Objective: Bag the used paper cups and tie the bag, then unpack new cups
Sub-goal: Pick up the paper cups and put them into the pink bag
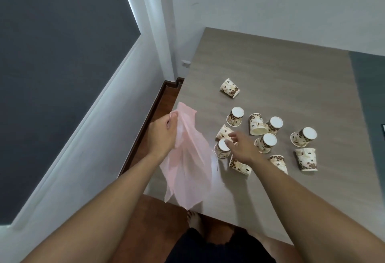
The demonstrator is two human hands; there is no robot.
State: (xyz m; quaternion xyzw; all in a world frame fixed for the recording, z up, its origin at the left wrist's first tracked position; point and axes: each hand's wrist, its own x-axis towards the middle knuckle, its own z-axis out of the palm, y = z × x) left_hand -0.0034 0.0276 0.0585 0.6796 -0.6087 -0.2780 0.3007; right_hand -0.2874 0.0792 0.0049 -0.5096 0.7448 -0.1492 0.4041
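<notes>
My left hand (pixel 163 132) grips the top of a thin pink plastic bag (pixel 188 171), which hangs down over the table's near left corner. Several used paper cups printed with coffee beans lie scattered on the grey wooden table (pixel 281 75), some upside down, some on their sides. My right hand (pixel 241 146) hovers with fingers spread, its fingertips at an upside-down cup (pixel 222 148) beside a tipped cup (pixel 224 132). One cup (pixel 229 88) lies apart, farther back. No new cups are in view.
The table's left edge runs close to a white wall with a dark panel (pixel 52 75). A wall socket (pixel 185 64) sits low on the far wall. Reddish wood floor (pixel 150 217) and my bare foot (pixel 194 221) show below the table's near edge.
</notes>
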